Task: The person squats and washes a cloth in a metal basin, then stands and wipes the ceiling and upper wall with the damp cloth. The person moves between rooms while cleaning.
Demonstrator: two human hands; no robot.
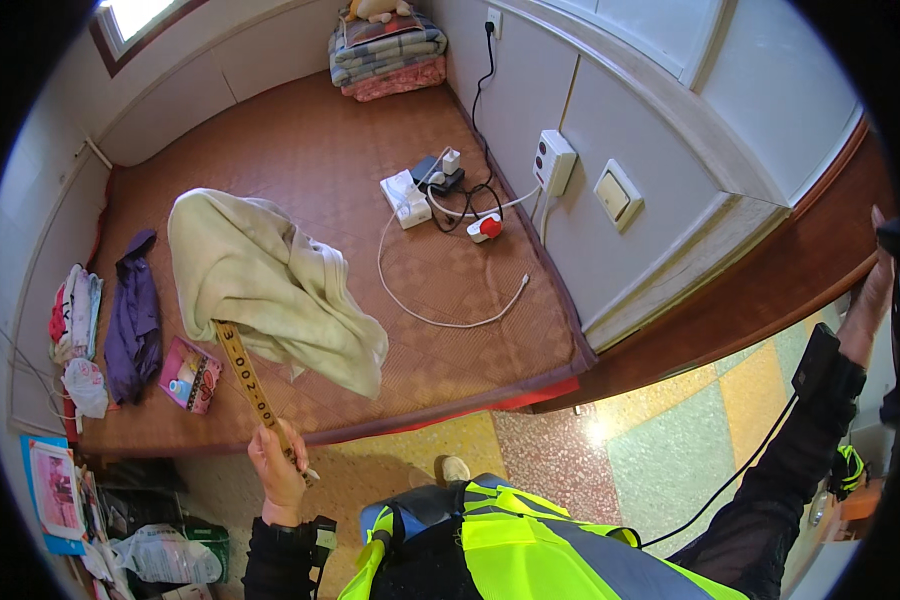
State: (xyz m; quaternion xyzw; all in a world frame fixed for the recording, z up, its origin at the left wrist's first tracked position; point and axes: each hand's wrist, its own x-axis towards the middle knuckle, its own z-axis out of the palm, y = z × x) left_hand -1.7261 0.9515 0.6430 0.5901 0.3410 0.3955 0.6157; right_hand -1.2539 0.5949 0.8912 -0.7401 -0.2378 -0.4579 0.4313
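My left hand (pixel 278 463) grips the lower end of a flat yellowish strip (pixel 247 375) that bears dark numerals. A pale cream cloth garment (pixel 262 277) hangs draped over the strip's upper end, above the brown bed cover (pixel 270 142). My right hand (pixel 875 289) is raised at the far right rim, near a dark wooden door or frame (pixel 727 315); its fingers are partly cut off by a dark object, so its grip cannot be told. To the left of the cream garment lie a purple garment (pixel 133 322) and a pink box with small bottles (pixel 191 375).
Power strips (pixel 405 199) and a white cable (pixel 450 325) lie on the bed near the wall socket box (pixel 554 163). Folded quilts (pixel 388 56) are stacked at its far end. Bags (pixel 169 555) and papers (pixel 56 487) stand lower left. The tiled floor (pixel 660 427) runs below the bed edge.
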